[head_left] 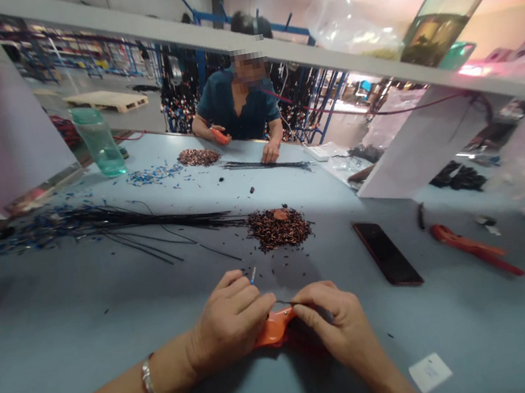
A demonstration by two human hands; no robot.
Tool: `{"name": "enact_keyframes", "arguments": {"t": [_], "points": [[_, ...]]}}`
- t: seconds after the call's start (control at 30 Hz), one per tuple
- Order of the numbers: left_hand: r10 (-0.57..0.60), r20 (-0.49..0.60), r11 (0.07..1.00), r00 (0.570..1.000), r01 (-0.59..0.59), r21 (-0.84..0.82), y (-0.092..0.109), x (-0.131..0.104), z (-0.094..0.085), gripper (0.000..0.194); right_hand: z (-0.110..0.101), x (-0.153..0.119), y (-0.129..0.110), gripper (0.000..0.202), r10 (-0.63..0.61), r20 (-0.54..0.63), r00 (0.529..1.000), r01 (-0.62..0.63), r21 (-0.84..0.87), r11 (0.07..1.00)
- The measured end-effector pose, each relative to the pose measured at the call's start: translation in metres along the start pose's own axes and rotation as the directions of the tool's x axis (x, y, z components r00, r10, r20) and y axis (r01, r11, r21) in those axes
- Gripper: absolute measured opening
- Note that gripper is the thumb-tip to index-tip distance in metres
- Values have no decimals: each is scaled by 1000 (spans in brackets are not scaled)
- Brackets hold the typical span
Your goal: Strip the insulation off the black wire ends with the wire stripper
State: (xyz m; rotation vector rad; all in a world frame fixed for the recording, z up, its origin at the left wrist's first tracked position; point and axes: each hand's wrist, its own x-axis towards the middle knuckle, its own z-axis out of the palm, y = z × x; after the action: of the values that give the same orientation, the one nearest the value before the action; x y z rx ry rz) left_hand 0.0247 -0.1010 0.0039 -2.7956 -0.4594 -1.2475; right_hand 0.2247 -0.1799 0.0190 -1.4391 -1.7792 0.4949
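My left hand [233, 320] is closed, and a short blue-and-white wire end [253, 275] sticks up past its fingers. A dark thin wire [284, 302] runs from its thumb to my right hand [338, 322], which pinches it between thumb and forefinger. Below the wire, between both hands, is an orange-handled hand tool [276, 327]. Fingers cover much of it, so I cannot tell which hand bears it. Beyond my hands lies a pile of small dark, coppery pieces [279, 229], with a bundle of black wires [170, 221] at its left.
A phone [387, 253] and red-handled pliers [475, 248] lie to the right, near a white paper tag [430, 372]. Across the table a co-worker [240, 102] holds an orange tool [220, 135] over more wires. A green bottle [99, 140] stands far left. A shelf beam [196, 49] crosses above.
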Motion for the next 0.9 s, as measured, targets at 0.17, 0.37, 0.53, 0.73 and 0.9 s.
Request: {"name": "enact_keyframes", "arguments": {"t": [0.17,0.37,0.53,0.73,0.9], "points": [[-417,-69,905,906,407,-124,-16,2,-2,15,-16,0,6,50,4,235,972,44,-200,979],[-646,-80,755,760,618,-219,-25,-2,3,14,-14,-2,-3,78,97,463,881,67,-326,943],[-675,-25,714,737,644,-273,-24,-2,4,16,-11,-2,-6,60,106,411,906,-12,-227,974],[-766,15,593,642,717,-367,-28,0,3,19,-21,-4,7,54,209,294,933,-336,503,796],[-787,-35,578,616,717,-390,-28,1,1,20,-4,-10,8,47,189,303,934,-346,897,274]]}}
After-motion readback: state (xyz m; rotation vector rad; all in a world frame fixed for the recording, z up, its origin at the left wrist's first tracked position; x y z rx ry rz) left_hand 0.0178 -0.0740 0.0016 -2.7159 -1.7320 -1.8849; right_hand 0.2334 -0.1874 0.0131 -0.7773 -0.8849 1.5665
